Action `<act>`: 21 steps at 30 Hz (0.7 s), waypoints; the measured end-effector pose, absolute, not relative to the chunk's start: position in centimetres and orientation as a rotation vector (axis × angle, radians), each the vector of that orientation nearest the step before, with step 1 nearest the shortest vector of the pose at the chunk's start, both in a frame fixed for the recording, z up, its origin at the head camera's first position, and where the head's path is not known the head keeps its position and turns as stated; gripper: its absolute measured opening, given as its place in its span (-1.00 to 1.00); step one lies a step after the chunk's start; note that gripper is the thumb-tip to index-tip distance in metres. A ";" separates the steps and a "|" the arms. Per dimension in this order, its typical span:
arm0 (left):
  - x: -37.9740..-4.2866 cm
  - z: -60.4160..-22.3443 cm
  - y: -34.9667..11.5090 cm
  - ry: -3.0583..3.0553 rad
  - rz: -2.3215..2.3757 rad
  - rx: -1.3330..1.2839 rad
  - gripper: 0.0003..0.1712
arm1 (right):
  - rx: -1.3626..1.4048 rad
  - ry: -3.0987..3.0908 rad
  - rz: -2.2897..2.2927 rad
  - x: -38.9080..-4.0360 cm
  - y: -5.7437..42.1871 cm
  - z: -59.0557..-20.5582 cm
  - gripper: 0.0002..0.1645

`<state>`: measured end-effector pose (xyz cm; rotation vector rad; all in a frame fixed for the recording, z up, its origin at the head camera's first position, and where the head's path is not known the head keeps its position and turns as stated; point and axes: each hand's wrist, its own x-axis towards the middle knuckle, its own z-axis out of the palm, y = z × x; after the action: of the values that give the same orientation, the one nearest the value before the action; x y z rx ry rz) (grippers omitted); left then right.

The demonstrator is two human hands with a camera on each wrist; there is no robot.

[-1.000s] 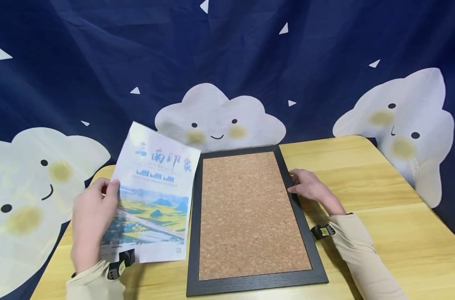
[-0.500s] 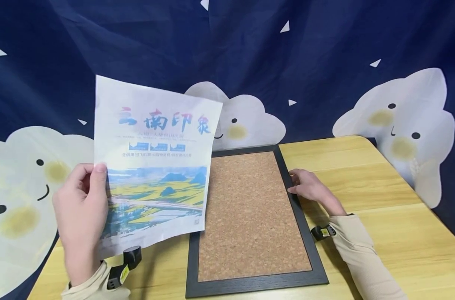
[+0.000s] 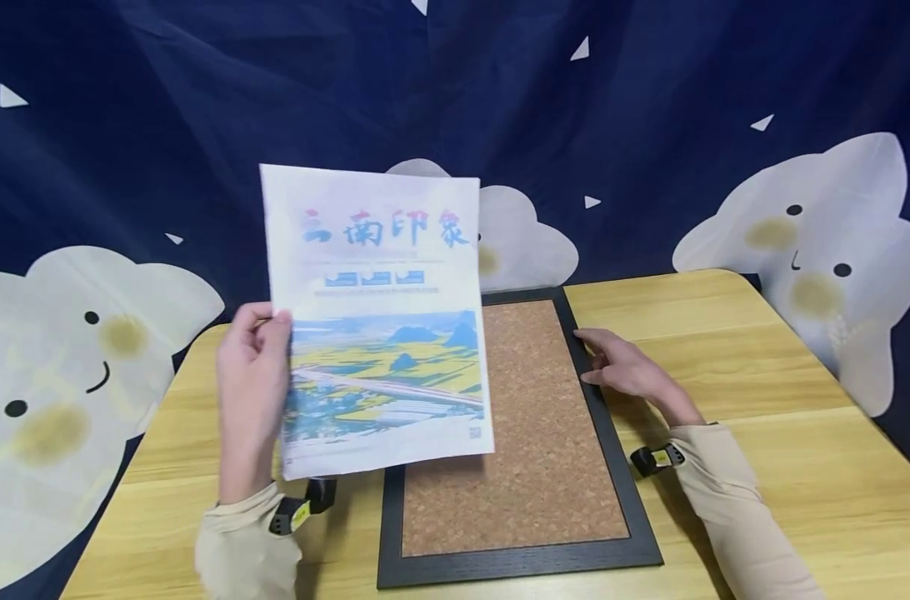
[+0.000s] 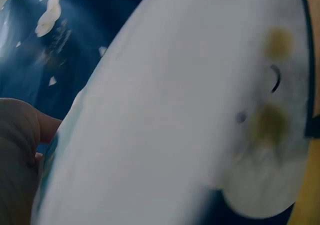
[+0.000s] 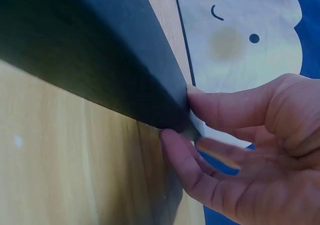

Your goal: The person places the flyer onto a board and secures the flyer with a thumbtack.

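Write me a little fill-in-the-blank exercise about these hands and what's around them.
The left hand holds a printed sheet headed by ____ large characters.
The right hand touches the frame, which is coloured ____.
Behind the table, the blue curtain shows smiling white ____.
Missing words: four; black; clouds.

Here's my right hand (image 5: pixel 265 167), coming in from the right, digits bent around the edge of the dark frame (image 5: pixel 105 60), one tip up against its side and another just under its lower edge. The frame slants large across the upper left, with a narrow pinkish-tan strip (image 5: pixel 159 15) running beyond it. Below, there's wood-grain tabletop (image 5: pixel 60 155), shadowed near my fingertips. And behind my hand, a pale smiling cloud (image 5: pixel 250 67) with yellowish cheeks, set against blue fabric (image 5: pixel 311 50).
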<state>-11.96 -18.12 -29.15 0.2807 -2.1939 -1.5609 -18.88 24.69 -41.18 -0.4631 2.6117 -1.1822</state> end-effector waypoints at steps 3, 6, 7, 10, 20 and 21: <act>-12.7 -30.1 -16.5 -2.222 -1.639 0.217 -0.79 | -0.465 2.607 -1.196 -18.8 24.9 -41.2 -0.13; -13.4 -31.1 -15.0 -2.268 -1.727 0.195 -0.74 | -0.457 2.591 -1.210 -18.8 25.0 -41.1 -0.15; -13.5 -31.4 -14.5 -2.282 -1.751 0.187 -0.72 | -0.455 2.585 -1.213 -18.8 25.1 -41.1 -0.15; -13.9 -32.4 -13.3 -2.323 -1.781 0.155 -0.65 | -0.444 2.572 -1.218 -18.8 25.2 -41.1 -0.15; -14.8 -35.5 -10.9 -2.522 -1.598 0.036 -0.65 | -0.386 2.537 -1.217 -18.9 25.3 -41.3 -0.15; -14.9 -35.8 -10.7 -2.552 -1.586 0.041 -0.69 | -0.387 2.535 -1.218 -18.9 25.3 -41.3 -0.15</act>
<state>-14.87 -10.70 -35.84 0.0411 -2.5521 -1.5858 -18.88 25.31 -41.29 -0.3871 2.5354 -1.2184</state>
